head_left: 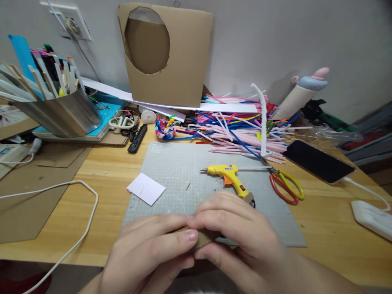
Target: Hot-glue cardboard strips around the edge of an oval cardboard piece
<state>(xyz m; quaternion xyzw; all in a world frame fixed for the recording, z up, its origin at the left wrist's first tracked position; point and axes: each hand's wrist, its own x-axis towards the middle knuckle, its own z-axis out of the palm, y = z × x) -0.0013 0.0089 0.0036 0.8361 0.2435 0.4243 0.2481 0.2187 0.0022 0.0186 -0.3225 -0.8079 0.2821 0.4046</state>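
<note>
A small piece of brown cardboard is mostly covered by both hands at the front edge of the grey cutting mat. My left hand is closed on its left part, with the thumb along the top. From the right, my right hand pinches the same piece, and the fingertips of the two hands meet. Just beyond the right hand lies a yellow glue gun, its nozzle pointing left. A white card rests on the mat's left edge.
Red-and-yellow-handled scissors and a phone lie to the right. Behind are pipe cleaners and a cardboard panel with a round hole. A metal holder stands left, a white cable nearer.
</note>
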